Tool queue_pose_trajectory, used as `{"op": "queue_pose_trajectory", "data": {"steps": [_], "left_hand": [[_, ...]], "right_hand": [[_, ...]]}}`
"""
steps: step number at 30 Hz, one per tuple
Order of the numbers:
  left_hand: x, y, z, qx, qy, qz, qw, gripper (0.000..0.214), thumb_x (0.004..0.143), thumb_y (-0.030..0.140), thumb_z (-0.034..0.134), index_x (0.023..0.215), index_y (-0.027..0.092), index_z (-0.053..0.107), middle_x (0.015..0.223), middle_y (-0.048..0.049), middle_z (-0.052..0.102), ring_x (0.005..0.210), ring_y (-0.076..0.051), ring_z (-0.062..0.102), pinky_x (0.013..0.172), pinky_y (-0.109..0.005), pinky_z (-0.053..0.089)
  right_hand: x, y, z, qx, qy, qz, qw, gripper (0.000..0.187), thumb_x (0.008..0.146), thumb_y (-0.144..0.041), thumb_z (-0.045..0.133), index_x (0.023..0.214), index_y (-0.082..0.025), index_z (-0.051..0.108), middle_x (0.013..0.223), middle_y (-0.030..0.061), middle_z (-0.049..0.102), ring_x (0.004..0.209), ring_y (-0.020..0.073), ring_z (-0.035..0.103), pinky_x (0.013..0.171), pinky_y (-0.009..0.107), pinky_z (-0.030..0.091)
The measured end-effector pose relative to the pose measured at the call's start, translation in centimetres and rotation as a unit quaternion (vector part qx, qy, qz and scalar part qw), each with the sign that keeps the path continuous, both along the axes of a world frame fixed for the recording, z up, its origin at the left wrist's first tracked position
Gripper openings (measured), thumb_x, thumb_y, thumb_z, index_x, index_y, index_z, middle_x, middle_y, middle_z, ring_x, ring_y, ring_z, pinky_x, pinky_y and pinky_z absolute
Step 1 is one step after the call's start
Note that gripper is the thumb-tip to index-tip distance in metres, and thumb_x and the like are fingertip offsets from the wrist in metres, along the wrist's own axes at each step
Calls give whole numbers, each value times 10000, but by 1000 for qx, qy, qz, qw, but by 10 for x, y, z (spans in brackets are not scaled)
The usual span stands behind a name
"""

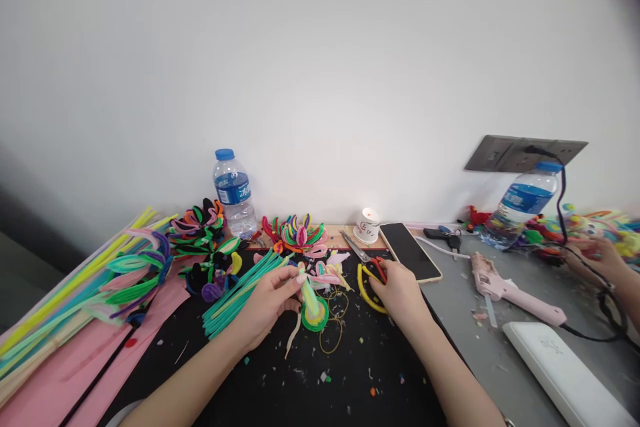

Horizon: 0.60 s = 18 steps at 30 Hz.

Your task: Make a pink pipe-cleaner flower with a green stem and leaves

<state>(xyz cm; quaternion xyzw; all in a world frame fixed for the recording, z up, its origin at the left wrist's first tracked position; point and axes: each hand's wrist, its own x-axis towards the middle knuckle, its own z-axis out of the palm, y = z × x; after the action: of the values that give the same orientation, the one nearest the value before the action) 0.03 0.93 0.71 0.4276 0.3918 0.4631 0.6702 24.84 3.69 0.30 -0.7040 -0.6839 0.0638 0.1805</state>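
Note:
My left hand [267, 303] pinches a pipe-cleaner piece [311, 303], a pale yellow-green stem rising from a round green base. Below those fingers hangs a thin cream strand [293, 335]. Over on the right, my right hand [401, 297] has its fingers closed at the red handles of a pair of scissors [357, 247], whose blades point away toward the wall. A curved yellow pipe cleaner [367, 290] lies just left of that hand. Loose thin gold loops [331, 335] rest on the black mat [300, 387] between my hands.
Teal pipe cleaners [245, 290] and fuzzy flowers [300, 232] lie around. Behind stand a water bottle [235, 193] and a small paper cup [367, 225]. A phone [410, 250], pink glue gun [515, 293] and white power bank [565, 373] are rightward. Another person's hand [597, 260] works at far right.

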Motion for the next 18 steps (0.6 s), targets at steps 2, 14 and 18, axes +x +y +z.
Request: {"op": "queue_pose_trajectory", "data": {"steps": [2, 14, 18], "left_hand": [[0, 0, 0, -10, -18, 5, 1000, 207, 734, 342, 655, 753, 152, 577, 677, -6, 561, 649, -121, 545, 575, -211, 455], [23, -14, 0, 6, 58, 6, 998, 221, 740, 362, 639, 753, 149, 581, 685, -22, 644, 647, -145, 603, 598, -245, 479], [23, -14, -5, 70, 142, -20, 987, 213, 757, 348, 619, 708, 145, 576, 595, -7, 604, 574, -129, 559, 535, -228, 443]], "right_hand": [[-3, -2, 3, 55, 6, 7, 998, 201, 742, -231, 556, 919, -145, 595, 949, 124, 584, 880, 247, 538, 780, 347, 396], [-54, -34, 6, -4, 235, 283, 930, 310, 904, -248, 330, 606, -191, 397, 574, -22, 424, 539, 115, 405, 528, 225, 308], [-52, -30, 3, 19, 265, 247, 932, 296, 905, -278, 344, 623, -196, 382, 575, -27, 398, 540, 116, 393, 522, 225, 294]]}}
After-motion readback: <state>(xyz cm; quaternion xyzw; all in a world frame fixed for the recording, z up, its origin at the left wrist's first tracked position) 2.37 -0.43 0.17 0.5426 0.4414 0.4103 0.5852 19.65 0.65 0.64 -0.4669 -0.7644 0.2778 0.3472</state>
